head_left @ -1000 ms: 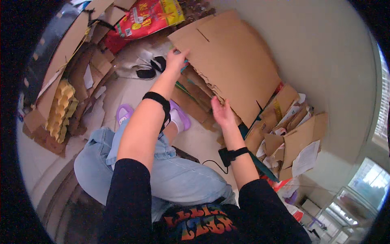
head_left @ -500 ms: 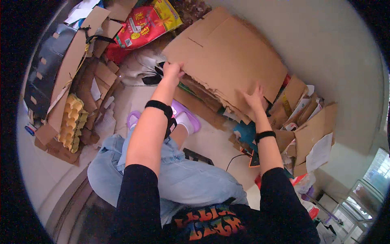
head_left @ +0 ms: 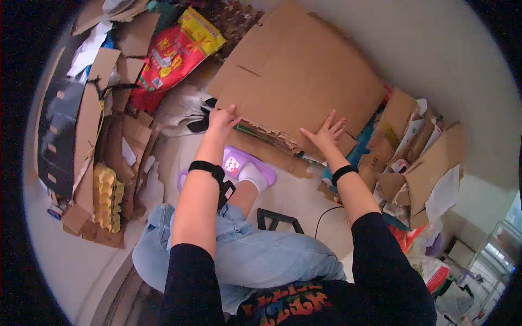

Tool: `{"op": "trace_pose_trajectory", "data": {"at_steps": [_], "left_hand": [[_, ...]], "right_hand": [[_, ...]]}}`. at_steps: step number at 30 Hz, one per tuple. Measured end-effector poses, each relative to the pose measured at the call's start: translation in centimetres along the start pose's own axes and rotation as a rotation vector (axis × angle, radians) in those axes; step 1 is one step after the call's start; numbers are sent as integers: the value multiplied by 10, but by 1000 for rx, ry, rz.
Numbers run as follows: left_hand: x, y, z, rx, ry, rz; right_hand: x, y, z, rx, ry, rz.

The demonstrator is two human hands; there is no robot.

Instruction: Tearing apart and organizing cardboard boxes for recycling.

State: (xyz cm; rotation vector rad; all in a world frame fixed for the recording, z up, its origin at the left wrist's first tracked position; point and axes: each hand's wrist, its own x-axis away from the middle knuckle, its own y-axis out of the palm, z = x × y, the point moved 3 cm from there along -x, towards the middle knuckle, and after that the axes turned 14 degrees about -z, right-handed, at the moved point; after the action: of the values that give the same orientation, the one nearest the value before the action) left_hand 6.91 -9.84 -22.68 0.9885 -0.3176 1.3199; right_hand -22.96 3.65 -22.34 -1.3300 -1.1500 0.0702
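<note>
A large flat sheet of brown cardboard (head_left: 299,70) lies on top of a stack of flattened cardboard in front of me, its near edge ragged. At the sheet's near left corner is my left hand (head_left: 222,120), fingers apart at the edge; its palm side is hidden. My right hand (head_left: 326,135) rests on the near right part of the sheet with its fingers spread. Layers of the stack (head_left: 272,137) show beneath the torn edge, one with a green strip.
A tied bundle of cardboard (head_left: 93,125) with a yellow egg tray (head_left: 107,198) stands at left. Beyond it lies a red and yellow bag (head_left: 174,57). More folded cardboard (head_left: 435,163) leans at right by the wall. A black frame (head_left: 278,220) and a cable are on the floor.
The sheet now sits more squarely over the stack, its near right side shifted inward. My right hand has moved left along it, and my left hand has loosened at the corner.
</note>
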Motion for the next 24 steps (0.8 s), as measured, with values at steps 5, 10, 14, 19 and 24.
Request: {"op": "trace_pose_trajectory", "data": {"at_steps": [5,10,14,19,24], "left_hand": [[2,5,4,-69,-6,40],[-3,-9,11,-123,31,102],[-9,-20,4,2,4,86],[-8,-15,2,-36,-4,68],[-7,-1,-1,-58,-45,110]], "right_hand": [[1,-22,-10,19,29,-64],[-20,-70,-36,42,-205,-76],[-19,-62,-52,98,-141,-163],[-37,-61,-63,43,-54,-207],[-47,-65,-61,29,13,-159]]}}
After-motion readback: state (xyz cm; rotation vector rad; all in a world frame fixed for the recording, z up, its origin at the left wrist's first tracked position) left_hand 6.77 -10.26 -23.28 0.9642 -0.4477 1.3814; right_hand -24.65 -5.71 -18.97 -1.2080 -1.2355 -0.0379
